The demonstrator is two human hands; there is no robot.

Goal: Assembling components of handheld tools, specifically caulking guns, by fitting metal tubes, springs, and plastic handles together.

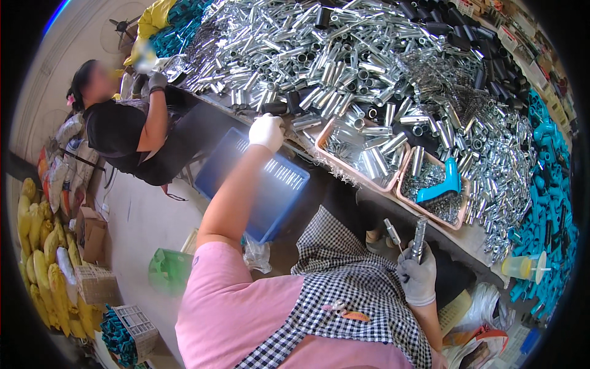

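A shiny metal tube (419, 237) stands upright in the right hand (418, 277), whose gloved fingers are closed around its lower end, just below the edge of the table (473, 237). A thin metal tool (392, 234) sticks up beside it; whether the same hand grips it is unclear. The left hand (267, 131), in a white glove, reaches out over the table's edge with fingers curled at the heap of metal tubes (319, 61); what it grasps cannot be told. A blue crate (270, 190) sits beneath that arm. Two pink trays (399, 178) hold small parts, one with a teal scoop (444, 184). Another person (123, 129) sits to the left.
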